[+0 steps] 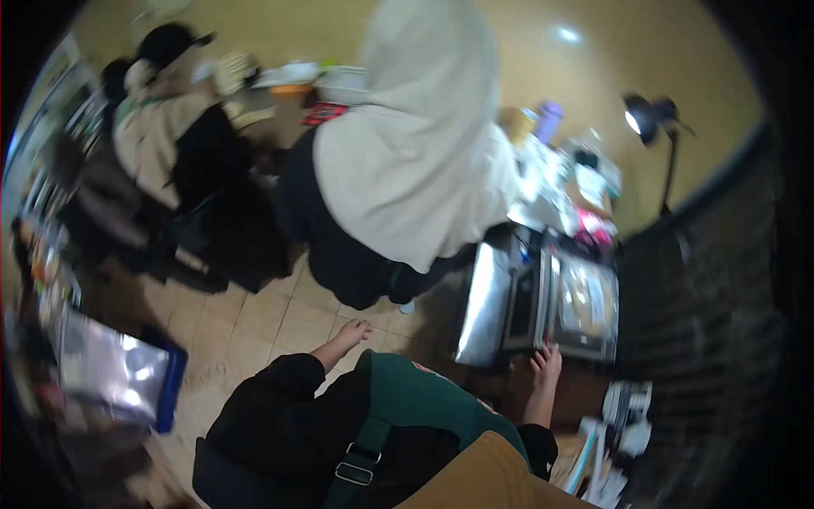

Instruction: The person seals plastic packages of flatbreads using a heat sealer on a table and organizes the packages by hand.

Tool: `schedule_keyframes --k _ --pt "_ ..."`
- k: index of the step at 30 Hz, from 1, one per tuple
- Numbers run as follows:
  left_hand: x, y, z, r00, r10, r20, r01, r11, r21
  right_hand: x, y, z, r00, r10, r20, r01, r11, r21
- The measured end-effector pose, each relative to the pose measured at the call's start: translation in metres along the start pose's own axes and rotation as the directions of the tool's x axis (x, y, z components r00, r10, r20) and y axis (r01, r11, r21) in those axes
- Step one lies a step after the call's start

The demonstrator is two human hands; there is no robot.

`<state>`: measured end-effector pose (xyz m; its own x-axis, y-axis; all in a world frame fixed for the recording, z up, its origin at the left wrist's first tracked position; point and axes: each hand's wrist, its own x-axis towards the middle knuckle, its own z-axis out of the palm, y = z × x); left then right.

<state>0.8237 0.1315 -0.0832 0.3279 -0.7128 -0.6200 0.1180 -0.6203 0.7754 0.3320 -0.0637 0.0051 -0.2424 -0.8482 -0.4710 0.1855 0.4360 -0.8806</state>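
Note:
Over the tiled floor, my left hand [353, 332] is held out in front of my body, fingers loosely bent and nothing visible in it. My right hand [547, 365] is at the front edge of a dark framed machine [524, 310], its fingers apart; contact with the edge is hard to judge. On the machine's right part lies a clear plastic package [587, 299] with something pale inside. A shiny metal surface [482, 304] adjoins the machine on the left.
A person in a light head covering [415, 161] stands just ahead. Another in a dark cap [170, 44] is at the left. A desk lamp [649, 117] stands at the right, papers [593, 462] lie below, and a blue-edged container [172, 390] sits at the lower left.

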Motion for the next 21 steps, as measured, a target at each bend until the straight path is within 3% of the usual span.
schedule_keyframes --k 2,5,6,8,9,10,12,14,15,16,17,20,21 --pt "-0.012 -0.029 -0.002 0.996 -0.041 -0.080 0.040 0.999 -0.017 0.060 0.001 -0.003 0.996 0.092 0.003 -0.092 0.995 0.031" --pt "0.017 -0.131 0.006 0.993 -0.010 -0.120 0.039 0.969 0.244 0.102 -0.014 -0.003 0.981 0.178 -0.076 -0.151 0.949 0.276" --pt "0.001 -0.118 0.004 0.999 -0.013 -0.049 0.028 0.941 0.337 0.128 -0.012 -0.012 0.984 0.166 -0.073 -0.141 0.954 0.266" --pt "-0.042 -0.098 0.006 0.994 -0.044 0.097 -0.011 0.861 0.508 0.151 -0.025 -0.015 0.955 0.293 0.048 -0.295 0.914 0.279" --pt "-0.036 -0.125 0.006 1.000 -0.013 0.023 -0.001 0.864 0.503 0.154 -0.033 -0.016 0.933 0.350 0.084 -0.360 0.895 0.263" --pt "-0.039 -0.155 0.008 0.999 0.011 -0.044 0.013 0.867 0.498 0.156 -0.033 -0.015 0.944 0.315 0.094 -0.329 0.911 0.250" --pt "-0.062 -0.177 0.011 0.958 -0.095 -0.272 0.216 0.862 0.458 0.185 -0.016 -0.023 0.964 0.237 0.116 -0.259 0.935 0.243" --pt "-0.067 -0.208 0.013 0.812 -0.467 -0.350 0.531 0.841 0.109 0.161 -0.030 -0.005 0.987 0.161 0.015 -0.159 0.952 0.261" --pt "-0.064 -0.233 0.014 0.803 -0.487 -0.343 0.546 0.832 0.098 0.150 -0.036 0.003 0.992 0.123 -0.039 -0.108 0.957 0.269" --pt "-0.069 -0.236 0.010 0.831 -0.495 -0.254 0.533 0.839 0.111 0.150 -0.029 -0.002 1.000 0.017 0.026 -0.023 0.964 0.264" --pt "-0.074 -0.236 0.008 0.850 -0.500 -0.165 0.521 0.845 0.123 0.156 -0.029 -0.004 0.999 -0.031 -0.042 0.041 0.962 0.269" --pt "-0.073 -0.211 0.011 0.837 -0.498 -0.229 0.546 0.794 0.268 0.212 -0.024 -0.025 0.969 -0.120 -0.216 0.180 0.941 0.285" --pt "-0.069 -0.200 0.010 0.848 -0.455 -0.271 0.523 0.802 0.289 0.187 -0.049 -0.021 0.956 -0.149 -0.255 0.229 0.919 0.321"
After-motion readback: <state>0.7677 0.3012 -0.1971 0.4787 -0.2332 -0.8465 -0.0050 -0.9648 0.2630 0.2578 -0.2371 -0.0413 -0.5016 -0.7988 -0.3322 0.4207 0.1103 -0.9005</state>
